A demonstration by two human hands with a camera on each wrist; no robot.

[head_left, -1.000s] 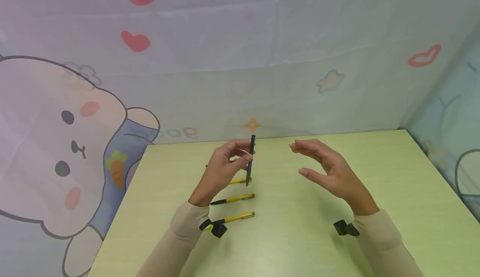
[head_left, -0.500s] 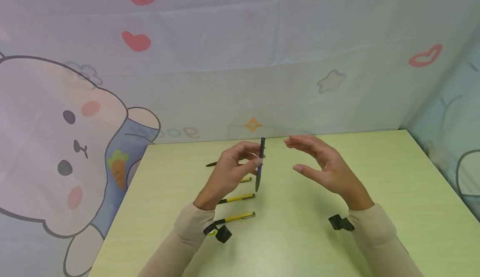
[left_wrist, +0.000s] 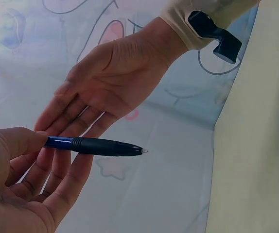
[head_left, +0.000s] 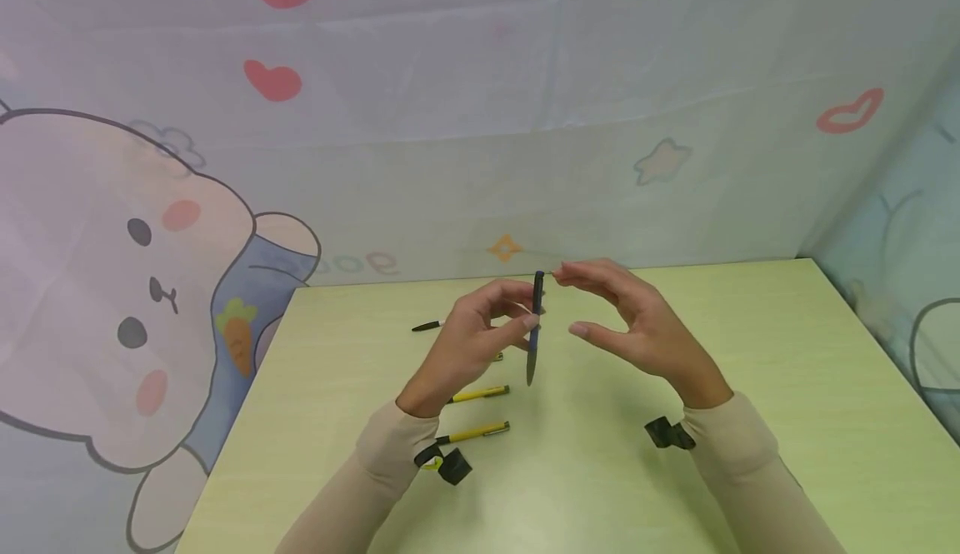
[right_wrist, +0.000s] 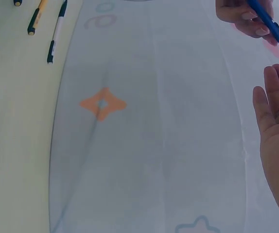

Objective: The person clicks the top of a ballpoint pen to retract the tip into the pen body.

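In the head view, a blue pen (head_left: 535, 329) is pinched upright above the bench (head_left: 750, 354) by the left hand (head_left: 468, 350), tip down; the right hand (head_left: 630, 325) is held just right of the pen, grip relaxed and holding nothing. Two yellow pens (head_left: 472, 412) are seen on the bench left of the blue pen. In the left wrist view, the blue pen's black grip section and bare tip are shown, the right palm behind. In the right wrist view, only straight right fingers (right_wrist: 275, 97) are seen below the pen.
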